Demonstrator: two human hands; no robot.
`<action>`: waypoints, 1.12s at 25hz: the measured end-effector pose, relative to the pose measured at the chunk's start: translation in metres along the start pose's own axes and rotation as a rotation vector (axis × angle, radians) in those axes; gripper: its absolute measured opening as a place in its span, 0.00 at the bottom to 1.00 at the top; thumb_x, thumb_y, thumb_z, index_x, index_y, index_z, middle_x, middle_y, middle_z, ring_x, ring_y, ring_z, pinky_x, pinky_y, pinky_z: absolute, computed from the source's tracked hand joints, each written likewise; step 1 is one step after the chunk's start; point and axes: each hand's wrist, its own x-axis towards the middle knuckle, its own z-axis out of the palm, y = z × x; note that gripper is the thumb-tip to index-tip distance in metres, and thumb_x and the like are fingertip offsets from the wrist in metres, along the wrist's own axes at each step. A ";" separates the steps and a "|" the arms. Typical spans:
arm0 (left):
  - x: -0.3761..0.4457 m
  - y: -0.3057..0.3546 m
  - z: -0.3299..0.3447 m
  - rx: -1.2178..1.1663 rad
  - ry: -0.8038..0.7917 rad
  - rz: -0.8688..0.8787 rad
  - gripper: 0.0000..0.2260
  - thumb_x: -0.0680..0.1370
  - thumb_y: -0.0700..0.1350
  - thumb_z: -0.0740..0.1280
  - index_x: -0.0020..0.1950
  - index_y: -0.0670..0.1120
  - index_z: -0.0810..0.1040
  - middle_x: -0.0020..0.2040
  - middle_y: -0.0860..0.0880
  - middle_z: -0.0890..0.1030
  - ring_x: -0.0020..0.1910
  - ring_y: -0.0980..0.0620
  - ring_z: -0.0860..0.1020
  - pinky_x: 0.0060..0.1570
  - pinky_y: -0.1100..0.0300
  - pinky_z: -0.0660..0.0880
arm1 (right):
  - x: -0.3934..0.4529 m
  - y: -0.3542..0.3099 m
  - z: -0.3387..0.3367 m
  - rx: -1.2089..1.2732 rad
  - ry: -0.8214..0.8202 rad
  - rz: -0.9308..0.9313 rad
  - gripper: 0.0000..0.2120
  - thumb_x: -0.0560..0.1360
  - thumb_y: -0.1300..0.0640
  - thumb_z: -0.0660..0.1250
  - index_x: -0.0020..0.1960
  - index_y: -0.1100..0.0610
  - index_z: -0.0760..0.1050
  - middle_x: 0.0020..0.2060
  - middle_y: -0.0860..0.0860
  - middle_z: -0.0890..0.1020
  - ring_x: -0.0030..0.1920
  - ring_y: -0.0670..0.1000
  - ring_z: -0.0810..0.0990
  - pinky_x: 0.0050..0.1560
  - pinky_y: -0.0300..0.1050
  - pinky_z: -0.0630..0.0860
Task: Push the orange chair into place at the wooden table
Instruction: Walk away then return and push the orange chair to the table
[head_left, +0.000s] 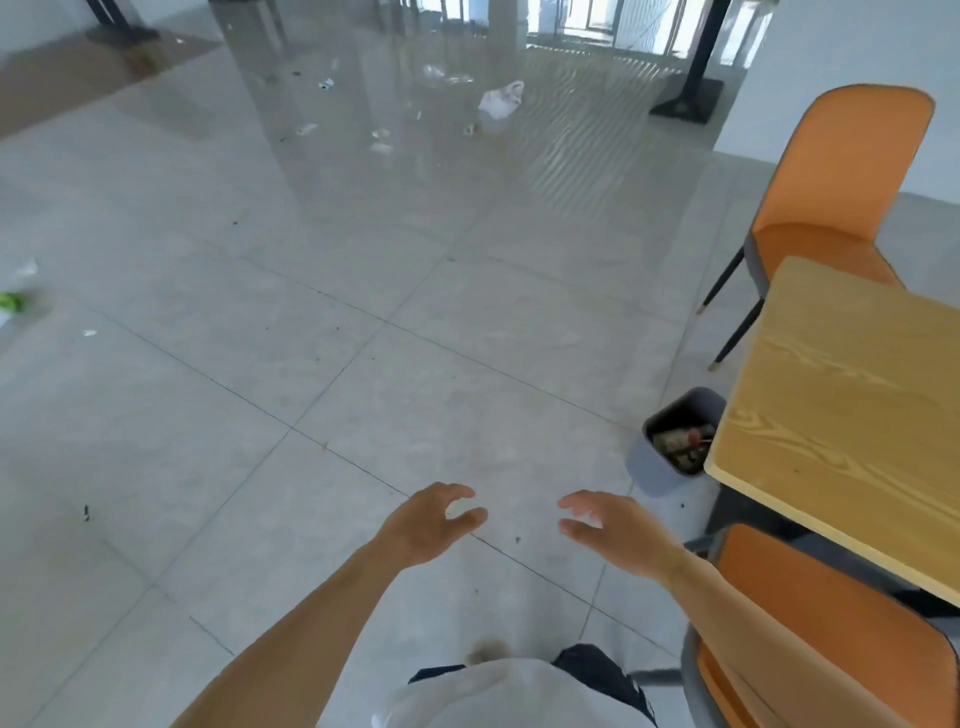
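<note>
A person's left hand (434, 522) and right hand (613, 530) hover open and empty over the tiled floor (311, 338), fingers loosely curled, touching nothing. The near orange chair (810, 644) stands at the wooden table's (852, 415) near edge, seemingly tucked in; a second orange chair (836, 171) sits at the far edge, a waste bin (670, 441) beside the table's left edge.

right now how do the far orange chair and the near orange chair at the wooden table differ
The far orange padded chair shows its whole backrest and dark legs; the near orange padded chair is cut off by the frame. The far one faces the camera across the light wooden table; the near one lies under the right forearm. Both share orange upholstery with grey edging.
</note>
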 end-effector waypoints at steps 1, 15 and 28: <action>0.014 0.002 -0.014 -0.017 0.008 0.012 0.25 0.76 0.67 0.62 0.69 0.57 0.72 0.70 0.56 0.72 0.68 0.55 0.69 0.68 0.51 0.67 | 0.012 -0.002 -0.008 -0.002 0.014 -0.003 0.20 0.77 0.39 0.61 0.66 0.43 0.72 0.61 0.42 0.78 0.60 0.45 0.77 0.62 0.47 0.74; 0.325 0.151 -0.189 0.046 0.021 0.172 0.26 0.74 0.68 0.63 0.67 0.57 0.74 0.68 0.59 0.74 0.66 0.59 0.71 0.67 0.54 0.68 | 0.252 0.037 -0.259 0.088 0.272 0.028 0.18 0.78 0.40 0.62 0.65 0.45 0.75 0.61 0.40 0.79 0.61 0.41 0.76 0.63 0.44 0.72; 0.633 0.295 -0.306 0.028 -0.018 0.389 0.25 0.74 0.68 0.63 0.66 0.57 0.75 0.66 0.60 0.75 0.64 0.62 0.71 0.65 0.58 0.68 | 0.445 0.091 -0.479 0.146 0.452 0.139 0.18 0.77 0.39 0.63 0.63 0.44 0.76 0.55 0.39 0.80 0.55 0.40 0.77 0.59 0.42 0.74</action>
